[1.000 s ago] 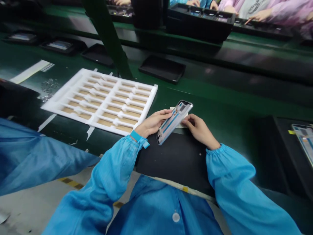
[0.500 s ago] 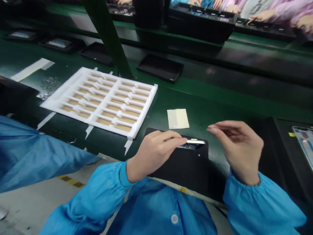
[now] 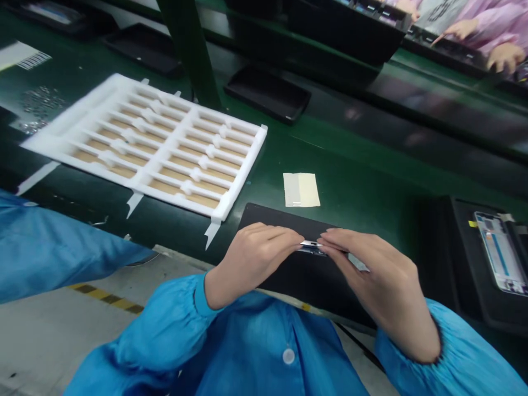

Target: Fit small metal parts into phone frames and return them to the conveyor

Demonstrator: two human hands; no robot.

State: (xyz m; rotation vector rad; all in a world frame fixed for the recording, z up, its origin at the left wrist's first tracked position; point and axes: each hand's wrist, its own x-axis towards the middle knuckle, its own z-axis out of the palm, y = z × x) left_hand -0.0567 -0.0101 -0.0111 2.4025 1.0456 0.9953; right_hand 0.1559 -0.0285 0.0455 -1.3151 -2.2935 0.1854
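Between my two hands is a phone (image 3: 311, 244), its narrow light side edge turned up over a black mat (image 3: 284, 275). My left hand (image 3: 256, 259) grips its left end, fingers closed from above. At the other end, my right hand (image 3: 377, 269) has thumb and fingertips pinched together on the edge. Any small piece between those fingertips is too hidden to make out. Most of the phone is covered by my fingers. Just beyond the mat lies a cream-coloured paper square (image 3: 309, 190) with a paler strip on its left.
A white foam tray (image 3: 144, 182) with many slots is at left. Behind stand a black tray (image 3: 268, 92) and a green post (image 3: 187, 49). At right, another phone frame (image 3: 499, 250) sits in a black tray (image 3: 462, 242). A neighbour's blue sleeve (image 3: 61, 247) is at left.
My right hand has come left and down from the air to the phone's edge. My left hand stays on the phone. The camera view has shifted, so the background sits differently.
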